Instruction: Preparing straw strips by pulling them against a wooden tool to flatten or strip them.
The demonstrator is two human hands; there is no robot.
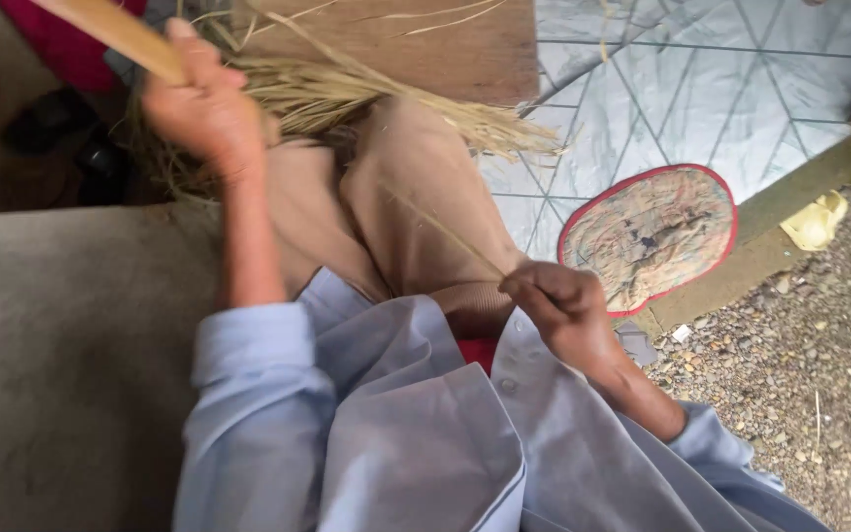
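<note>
The left hand is seen raised at the far left, closed tightly around a flat wooden stick that slants up toward the far left corner. Just beyond and to the right of this hand, a bundle of dry straw-coloured fibres is spread across the knees, its strands fanning out to the right over a brown wooden board. The right hand is held nearer, right of centre, with its fingers pinched shut on a single thin fibre strand; that strand is stretched from the pinch up and left toward the bundle, over the tan trousers. Pale blue shirt sleeves are seen in the near foreground. To the right, a round woven mat with a red rim is laid on the patterned grey floor, and gravel is seen at the near right.
</note>
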